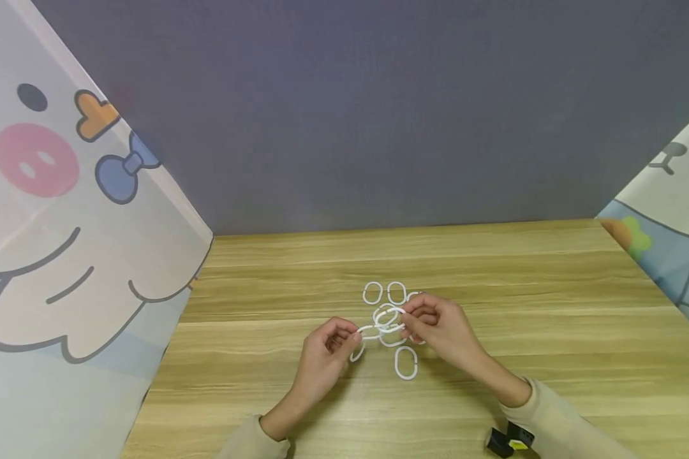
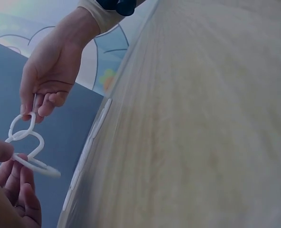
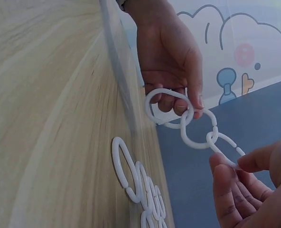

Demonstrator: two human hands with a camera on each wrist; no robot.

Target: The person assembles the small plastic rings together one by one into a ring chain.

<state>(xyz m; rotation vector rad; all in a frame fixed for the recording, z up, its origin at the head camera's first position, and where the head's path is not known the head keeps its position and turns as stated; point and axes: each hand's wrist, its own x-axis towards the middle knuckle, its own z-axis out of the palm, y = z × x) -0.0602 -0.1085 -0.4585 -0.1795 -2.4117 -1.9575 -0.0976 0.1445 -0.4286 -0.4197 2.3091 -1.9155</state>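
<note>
Three white oval rings, linked into a short chain (image 3: 212, 136), are held in the air between a person's two hands, above a wood-grain surface (image 1: 494, 268). The left hand (image 1: 324, 354) pinches between thumb and fingers at the joint of the first ring (image 3: 166, 91) and the middle ring (image 3: 197, 146); whether that grip presses on one or both cannot be told. The right hand (image 1: 444, 325) pinches the far end of the last ring (image 3: 217, 151). Below lie several loose rings (image 1: 397, 282), some partly hidden by the hands or overlapping in the head view.

Small breaks show in the middle and last rings. A sharp pull or twist between the hands could let one ring slip out through such a break, and the chain would part. The fingertip hold looks light, so a careless roll of the thumb might drop an end among the loose rings.

The chain's long axis runs between the hands from left to right, angled slightly away from the person at the right end. The first ring hangs from the left grip, its long side pointing down toward the surface. The loose ring nearest the person (image 1: 397, 363) lies flat, long axis pointing away from the body.
</note>
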